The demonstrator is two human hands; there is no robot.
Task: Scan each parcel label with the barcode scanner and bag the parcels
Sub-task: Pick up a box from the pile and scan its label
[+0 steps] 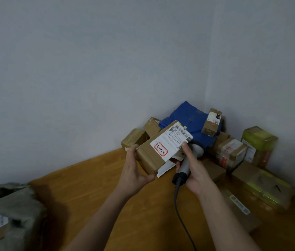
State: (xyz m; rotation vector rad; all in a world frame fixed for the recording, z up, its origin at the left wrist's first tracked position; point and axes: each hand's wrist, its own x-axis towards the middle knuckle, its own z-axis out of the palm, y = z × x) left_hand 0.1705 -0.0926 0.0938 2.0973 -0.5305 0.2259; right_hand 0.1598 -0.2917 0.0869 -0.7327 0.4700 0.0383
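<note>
Brown cardboard wrapped in glossy tape is making up the parcel [158, 148], which the left hand [135, 168] is gripping by its near end above the wooden tabletop [92, 189], label [172, 142] tilted up toward the camera. The right hand [193, 171] is curling round the grey barcode scanner [188, 160], its forefinger reaching up to touch the label's edge. The box is looking stiff and fairly light, since one hand is carrying it; the tape may be slippery, so taking it across the short end with thumb and fingers on opposite faces seems soundest. A loose paper flap is hanging from its underside and could tear. The scanner's head is sitting behind the parcel, so where it is aiming cannot be told. More parcels [231, 153] are piling in the corner around something blue. At lower left a grey bag [16, 205] is blurring at the frame's edge, its opening hard to make out.
</note>
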